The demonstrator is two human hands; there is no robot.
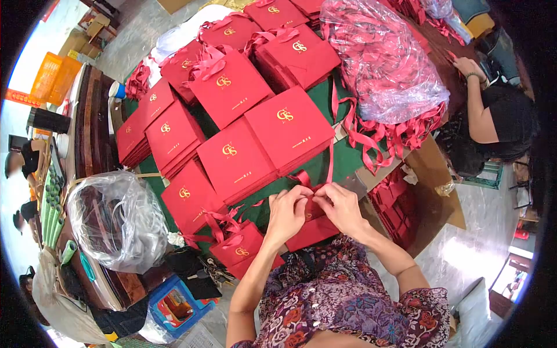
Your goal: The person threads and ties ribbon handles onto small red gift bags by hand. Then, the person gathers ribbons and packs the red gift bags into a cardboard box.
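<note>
At the table's near edge, my left hand (288,213) and my right hand (341,210) are close together, fingertips pinched on a red ribbon (301,177). Beneath them lies a red gift bag (313,232) with gold print, partly covered by my fingers. Another red bag (242,246) with ribbon bows lies just left of my left forearm. Ahead are stacks of flat red bags with gold lettering, the nearest being a stack (237,159) and its neighbour (290,124).
A clear plastic bag full of red ribbons (383,64) lies at the far right, strands hanging down. Below it stands an open cardboard box (432,197) with red bags inside. A clear plastic bag (119,220) sits at left. A co-worker's arm (481,110) reaches in at right.
</note>
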